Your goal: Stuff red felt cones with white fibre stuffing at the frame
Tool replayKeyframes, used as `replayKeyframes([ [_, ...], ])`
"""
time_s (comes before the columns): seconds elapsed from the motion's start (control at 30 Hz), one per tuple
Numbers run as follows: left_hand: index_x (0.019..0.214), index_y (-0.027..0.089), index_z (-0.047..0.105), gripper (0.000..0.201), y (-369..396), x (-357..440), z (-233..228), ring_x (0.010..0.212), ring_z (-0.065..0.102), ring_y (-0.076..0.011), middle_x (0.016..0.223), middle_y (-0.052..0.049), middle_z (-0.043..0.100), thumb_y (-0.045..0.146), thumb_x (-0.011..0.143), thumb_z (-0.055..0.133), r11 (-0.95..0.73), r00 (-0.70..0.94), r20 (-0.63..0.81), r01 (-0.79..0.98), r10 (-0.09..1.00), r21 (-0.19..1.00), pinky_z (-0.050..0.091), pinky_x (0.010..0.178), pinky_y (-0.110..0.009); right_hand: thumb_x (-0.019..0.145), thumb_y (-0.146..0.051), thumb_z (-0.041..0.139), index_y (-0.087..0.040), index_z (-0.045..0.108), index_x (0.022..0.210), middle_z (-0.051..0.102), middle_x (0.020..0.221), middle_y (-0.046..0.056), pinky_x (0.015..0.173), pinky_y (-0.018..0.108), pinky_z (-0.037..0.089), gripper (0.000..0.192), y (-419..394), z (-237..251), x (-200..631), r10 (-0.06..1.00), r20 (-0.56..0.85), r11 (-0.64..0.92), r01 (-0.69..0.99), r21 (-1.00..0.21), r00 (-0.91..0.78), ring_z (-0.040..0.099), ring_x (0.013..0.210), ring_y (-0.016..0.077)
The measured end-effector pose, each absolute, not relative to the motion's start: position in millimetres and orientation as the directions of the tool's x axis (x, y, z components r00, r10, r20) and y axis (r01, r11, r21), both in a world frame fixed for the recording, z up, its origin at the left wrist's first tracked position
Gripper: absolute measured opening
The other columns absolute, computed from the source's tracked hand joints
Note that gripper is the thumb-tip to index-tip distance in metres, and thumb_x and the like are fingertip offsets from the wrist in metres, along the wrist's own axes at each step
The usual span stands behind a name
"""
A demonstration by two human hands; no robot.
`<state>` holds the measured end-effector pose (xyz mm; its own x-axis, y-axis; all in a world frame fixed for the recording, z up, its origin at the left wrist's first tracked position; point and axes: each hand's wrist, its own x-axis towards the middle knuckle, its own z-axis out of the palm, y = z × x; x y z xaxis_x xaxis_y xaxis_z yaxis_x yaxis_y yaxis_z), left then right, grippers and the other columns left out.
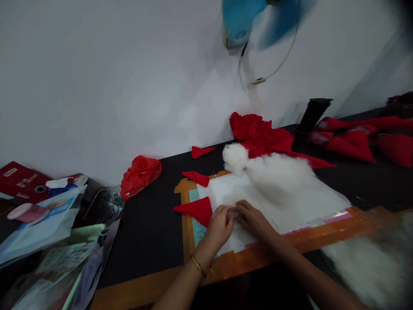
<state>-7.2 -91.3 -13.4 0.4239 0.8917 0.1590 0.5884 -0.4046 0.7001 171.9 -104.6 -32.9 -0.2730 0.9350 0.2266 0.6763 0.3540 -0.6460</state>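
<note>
My left hand (220,224), with a gold bangle on its wrist, and my right hand (251,218) meet over the white sheet (306,206) near its front left. The fingers of both are closed, with the fingertips together around something small and pale that I cannot make out. Just left of my left hand, a red felt cone (197,210) lies with its point to the left. A smaller red felt piece (197,177) lies behind it. Fluffy white stuffing (280,176) is heaped on the sheet, beyond my right hand.
Crumpled red fabric (258,133) lies against the wall, left of a black container (314,114). More red cones (351,144) lie far right. A red plastic bag (142,174) and a cluttered bin (87,232) are left. More stuffing (371,267) sits below the table's taped edge. A blurred blue fan (241,21) hangs above.
</note>
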Motion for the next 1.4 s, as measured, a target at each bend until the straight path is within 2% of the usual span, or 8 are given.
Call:
replayKeyframes([
  [0.1,0.123,0.017,0.05,0.047,-100.5,-7.6,-12.6,0.112,0.055,-0.0238,0.121,-0.011,0.059,0.017,0.078,0.063,-0.417,0.451,0.144,0.596,0.881,0.687,0.045,0.097,-0.038,0.084,-0.01,0.047,-0.019,0.061,0.093,0.063,0.096,0.008,0.077,0.033,0.051,0.019,-98.8,-38.8,159.4,0.946,0.227,0.323,0.687,-0.651,-0.231,0.062,0.085,0.0198],
  [0.23,0.094,0.019,0.059,0.019,-97.1,-10.7,-14.4,0.098,0.057,-0.0229,0.099,-0.008,0.062,0.007,0.081,0.052,-0.42,0.456,0.1,0.684,0.884,0.596,0.047,0.088,-0.038,0.083,-0.011,0.048,-0.02,0.062,0.087,0.067,0.085,0.004,0.073,0.029,0.049,0.017,-95.8,-38.9,162.2,0.945,0.218,0.327,0.662,-0.675,-0.243,0.064,0.079,0.0178],
  [0.5,0.075,0.02,0.056,0.014,-91.9,-33.7,-7.7,0.083,0.056,-0.0232,0.081,-0.006,0.059,0.008,0.08,0.05,-0.422,0.455,0.08,0.725,0.887,0.544,0.047,0.078,-0.037,0.079,-0.009,0.048,-0.021,0.063,0.089,0.067,0.09,0.006,0.081,0.038,0.048,0.022,-96.8,-41.6,206.5,0.926,0.265,0.378,0.686,-0.622,-0.269,0.058,0.093,0.0244],
  [0.57,0.089,0.019,0.06,0.016,-90.8,-31.9,-2.3,0.093,0.057,-0.0251,0.092,-0.007,0.061,0.009,0.079,0.053,-0.44,0.463,0.106,0.711,0.88,0.549,0.047,0.085,-0.039,0.075,-0.003,0.047,-0.022,0.062,0.088,0.066,0.092,0.006,0.087,0.039,0.048,0.027,-97.7,-41.0,202.8,0.889,0.309,0.458,0.657,-0.599,-0.339,0.055,0.101,0.0251],
  [0.7,0.135,0.023,0.042,0.065,-72.7,-16.4,1.1,0.121,0.049,-0.0237,0.134,-0.01,0.049,0.003,0.074,0.054,-0.516,0.554,0.153,0.592,0.818,0.62,0.043,0.1,-0.037,0.073,0.001,0.043,-0.022,0.061,0.084,0.064,0.089,0.006,0.089,0.038,0.048,0.031,-98.5,-38.6,182.8,0.808,0.374,0.587,0.557,-0.587,-0.456,0.053,0.105,0.0242],
  [0.93,0.087,0.017,0.063,0.024,-53.6,-12.6,-10.6,0.09,0.061,-0.0226,0.093,-0.007,0.064,0.002,0.076,0.049,-0.478,0.556,0.079,0.623,0.828,0.619,0.049,0.086,-0.037,0.072,0.0,0.041,-0.021,0.057,0.076,0.065,0.082,0.005,0.075,0.035,0.05,0.027,-96.8,-45.5,203.1,0.872,0.392,0.489,0.589,-0.644,-0.295,0.059,0.086,0.0222],
  [1.2,0.101,0.017,0.058,0.028,-75.4,-20.2,-10.9,0.094,0.059,-0.0223,0.099,-0.009,0.06,0.003,0.081,0.044,-0.38,0.37,0.158,0.667,0.916,0.64,0.047,0.088,-0.037,0.086,-0.013,0.046,-0.022,0.06,0.097,0.063,0.116,0.009,0.087,0.038,0.051,0.02,-104.0,-35.7,220.6,0.921,0.321,0.387,0.614,-0.688,-0.222,0.06,0.101,0.0215],
  [1.4,0.095,0.019,0.056,0.025,-75.8,-5.9,-15.9,0.092,0.059,-0.0206,0.096,-0.006,0.061,0.002,0.079,0.047,-0.411,0.393,0.182,0.64,0.901,0.649,0.048,0.086,-0.034,0.084,-0.021,0.056,-0.022,0.053,0.123,0.058,0.12,0.011,0.073,0.032,0.053,0.039,-99.2,-25.6,191.6,0.943,0.264,0.332,0.642,-0.691,-0.203,0.06,0.072,0.0156],
])
